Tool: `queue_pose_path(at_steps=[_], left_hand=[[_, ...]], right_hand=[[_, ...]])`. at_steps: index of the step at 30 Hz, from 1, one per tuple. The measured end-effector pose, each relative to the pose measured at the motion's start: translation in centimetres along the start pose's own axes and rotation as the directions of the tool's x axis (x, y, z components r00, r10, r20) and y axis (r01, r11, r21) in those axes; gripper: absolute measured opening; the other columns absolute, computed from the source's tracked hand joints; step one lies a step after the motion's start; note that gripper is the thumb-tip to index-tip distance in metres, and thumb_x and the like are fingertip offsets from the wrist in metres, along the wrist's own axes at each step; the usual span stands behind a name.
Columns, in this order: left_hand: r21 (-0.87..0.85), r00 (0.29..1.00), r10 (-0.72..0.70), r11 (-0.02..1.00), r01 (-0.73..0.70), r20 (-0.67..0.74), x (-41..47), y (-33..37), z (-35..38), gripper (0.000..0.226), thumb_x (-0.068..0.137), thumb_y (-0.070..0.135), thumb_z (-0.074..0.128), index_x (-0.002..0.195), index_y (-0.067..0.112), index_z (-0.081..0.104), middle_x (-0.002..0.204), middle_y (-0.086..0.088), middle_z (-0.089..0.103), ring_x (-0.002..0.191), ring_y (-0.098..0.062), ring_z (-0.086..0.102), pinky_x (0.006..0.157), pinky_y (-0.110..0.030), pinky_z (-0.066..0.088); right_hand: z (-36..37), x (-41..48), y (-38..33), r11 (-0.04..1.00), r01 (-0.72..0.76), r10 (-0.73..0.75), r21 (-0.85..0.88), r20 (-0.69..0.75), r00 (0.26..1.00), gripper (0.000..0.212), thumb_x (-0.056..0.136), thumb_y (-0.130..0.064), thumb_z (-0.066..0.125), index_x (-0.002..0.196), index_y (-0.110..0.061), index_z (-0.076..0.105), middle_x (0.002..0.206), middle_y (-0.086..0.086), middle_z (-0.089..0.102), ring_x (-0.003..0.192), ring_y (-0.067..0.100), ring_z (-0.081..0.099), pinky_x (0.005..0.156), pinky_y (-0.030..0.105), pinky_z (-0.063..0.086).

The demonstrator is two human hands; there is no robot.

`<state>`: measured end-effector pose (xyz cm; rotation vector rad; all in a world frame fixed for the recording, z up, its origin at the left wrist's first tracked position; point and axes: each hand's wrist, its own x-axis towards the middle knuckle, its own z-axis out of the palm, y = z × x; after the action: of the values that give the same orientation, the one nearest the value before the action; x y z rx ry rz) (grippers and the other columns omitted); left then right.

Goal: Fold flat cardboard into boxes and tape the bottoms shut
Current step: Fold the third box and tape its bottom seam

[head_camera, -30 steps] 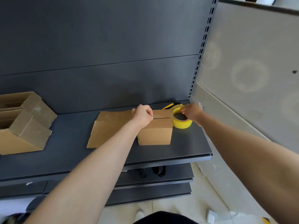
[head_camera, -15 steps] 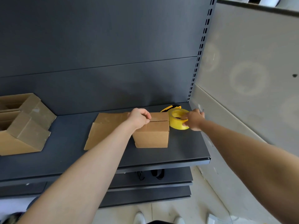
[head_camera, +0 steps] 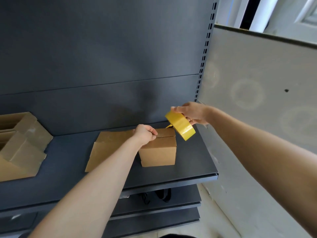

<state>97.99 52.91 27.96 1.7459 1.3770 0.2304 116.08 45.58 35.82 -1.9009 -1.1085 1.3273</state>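
Done: your small brown cardboard box (head_camera: 158, 148) stands folded on the dark metal shelf (head_camera: 197, 169), flaps shut.
Left hand (head_camera: 145, 134): fingers curled, pinning the flaps.
Right hand (head_camera: 192, 113): gripping the yellow tape roll (head_camera: 181, 126) above the box.
Left: taping the seam; flat brown cardboard sheet (head_camera: 109, 146) unfolded.

Matt brown cardboard box (head_camera: 158, 152) at centre, glossy yellow plastic tape roll (head_camera: 181, 125) at two o'clock, flat rough cardboard sheet (head_camera: 106, 148) at nine, on the smooth matt dark metal shelf (head_camera: 68, 170).
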Motion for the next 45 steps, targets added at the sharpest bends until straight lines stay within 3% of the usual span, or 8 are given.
queue_pose_path(at_steps=[9, 11, 18, 24, 30, 36, 40, 45], left_hand=[[-0.032, 1.000, 0.019, 0.999, -0.020, -0.020, 0.2, 0.4, -0.5, 0.027, 0.084, 0.003, 0.066, 0.068, 0.024, 0.064, 0.120, -0.009, 0.058, 0.121, -0.026, 0.046, 0.097, -0.031, 0.044], [-0.036, 0.999, 0.031, 0.999, -0.032, -0.023, 0.3, 0.4, -0.8, 0.027, 0.084, 0.003, 0.066, 0.068, 0.024, 0.063, 0.116, -0.007, 0.059, 0.119, -0.025, 0.047, 0.093, -0.029, 0.044], [-0.100, 0.998, 0.050, 0.994, -0.046, 0.036, 0.1, -0.3, -1.6, 0.019, 0.083, 0.002, 0.066, 0.072, 0.017, 0.061, 0.088, -0.001, 0.060, 0.088, -0.016, 0.053, 0.062, -0.017, 0.042], [-0.127, 0.990, 0.105, 0.988, -0.093, 0.095, -0.1, -0.5, -1.2, 0.017, 0.086, 0.005, 0.066, 0.102, 0.005, 0.070, 0.098, -0.003, 0.061, 0.093, -0.015, 0.053, 0.078, -0.022, 0.040], [-0.009, 0.957, 0.279, 0.960, -0.279, 0.075, 0.5, -0.3, -2.5, 0.024, 0.094, 0.015, 0.058, 0.113, 0.006, 0.068, 0.139, -0.006, 0.048, 0.129, -0.025, 0.042, 0.108, -0.034, 0.033], [0.014, 0.968, 0.244, 0.969, -0.246, 0.063, -0.1, -2.7, -1.3, 0.013, 0.099, 0.017, 0.045, 0.104, 0.026, 0.053, 0.123, -0.001, 0.052, 0.122, -0.020, 0.040, 0.100, -0.035, 0.036], [-0.018, 0.971, 0.236, 0.972, -0.236, 0.040, 0.2, -2.1, -2.0, 0.011, 0.097, 0.017, 0.049, 0.097, 0.027, 0.053, 0.115, 0.001, 0.058, 0.115, -0.021, 0.047, 0.098, -0.037, 0.041], [-0.049, 0.970, 0.237, 0.971, -0.235, 0.050, 0.1, -2.0, -2.0, 0.014, 0.097, 0.010, 0.049, 0.102, 0.018, 0.060, 0.111, -0.001, 0.058, 0.106, -0.019, 0.053, 0.093, -0.031, 0.043]], right_hand=[[1.9, -0.4, -1.3, 0.997, -0.052, 0.057, -0.065, 0.068, 0.996, 0.029, 0.100, -0.021, 0.046, 0.121, 0.000, 0.047, 0.096, 0.018, 0.071, 0.083, 0.032, 0.070, 0.077, 0.039, 0.057], [1.9, -0.5, -1.7, 0.990, -0.019, 0.022, -0.140, 0.020, 1.000, 0.024, 0.098, -0.018, 0.048, 0.113, 0.001, 0.050, 0.095, 0.020, 0.071, 0.081, 0.033, 0.070, 0.079, 0.041, 0.057], [0.8, -2.0, -4.6, 0.988, 0.081, -0.091, -0.132, -0.070, 0.993, 0.021, 0.091, -0.015, 0.049, 0.078, 0.000, 0.055, 0.066, 0.016, 0.062, 0.051, 0.025, 0.058, 0.044, 0.016, 0.045], [1.3, -1.3, -3.5, 0.976, 0.033, -0.032, -0.217, 0.008, 0.999, 0.021, 0.086, -0.020, 0.053, 0.074, -0.004, 0.058, 0.070, 0.012, 0.060, 0.058, 0.023, 0.054, 0.045, 0.015, 0.043], [1.3, -0.5, -3.9, 0.956, 0.033, -0.039, -0.291, -0.015, 0.999, 0.036, 0.059, -0.039, 0.057, 0.082, -0.012, 0.062, 0.083, 0.010, 0.063, 0.071, 0.026, 0.058, 0.069, 0.033, 0.043], [1.7, -0.1, -4.4, 0.959, 0.099, -0.114, -0.267, -0.040, 0.993, 0.022, 0.056, -0.034, 0.058, 0.063, -0.014, 0.053, 0.066, 0.006, 0.052, 0.062, 0.023, 0.047, 0.065, 0.035, 0.036], [1.3, 0.3, -4.1, 0.991, 0.075, -0.076, -0.112, -0.004, 0.997, 0.047, 0.056, -0.035, 0.063, 0.092, -0.003, 0.063, 0.086, 0.018, 0.065, 0.075, 0.032, 0.061, 0.077, 0.040, 0.049], [1.3, 0.5, -2.9, 0.996, 0.040, -0.035, -0.074, 0.069, 0.997, 0.049, 0.064, -0.033, 0.057, 0.102, -0.001, 0.062, 0.098, 0.019, 0.067, 0.085, 0.033, 0.064, 0.083, 0.042, 0.052]])
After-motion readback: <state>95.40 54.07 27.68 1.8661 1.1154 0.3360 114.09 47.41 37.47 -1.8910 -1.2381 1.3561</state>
